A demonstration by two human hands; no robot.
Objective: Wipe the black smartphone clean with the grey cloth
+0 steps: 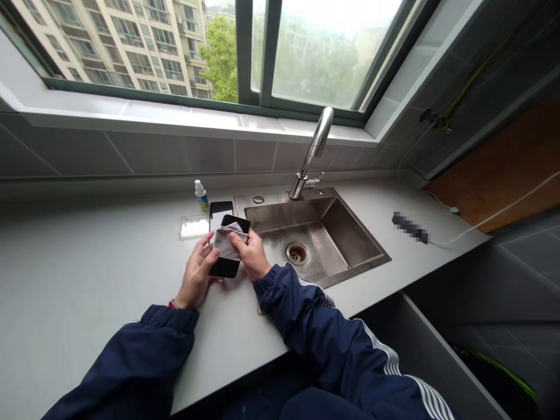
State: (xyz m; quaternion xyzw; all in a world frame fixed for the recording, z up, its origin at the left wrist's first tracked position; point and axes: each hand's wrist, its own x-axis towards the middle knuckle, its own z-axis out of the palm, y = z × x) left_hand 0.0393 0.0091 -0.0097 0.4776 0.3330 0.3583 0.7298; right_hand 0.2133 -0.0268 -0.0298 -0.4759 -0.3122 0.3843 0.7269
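Note:
A black smartphone (226, 268) is held up over the counter between my two hands. My left hand (196, 274) grips it by its left edge and lower part. Pressed against the screen is a light grey cloth (227, 242), pinched under the thumb of my right hand (252, 251). Behind the phone lies a second flat, dark-and-white device (221, 206), partly covered by the one I hold. To its left sits a clear phone case (193, 227). A small white-capped spray bottle (202, 195) with a blue and yellow label stands just beyond.
Right of my hands is a steel sink (350, 236) with a curved chrome faucet (318, 140). A dark, pixelated power strip (410, 227) with a white cord lies on the counter (109, 262) at right. A window runs behind, and an open drawer or cabinet is below.

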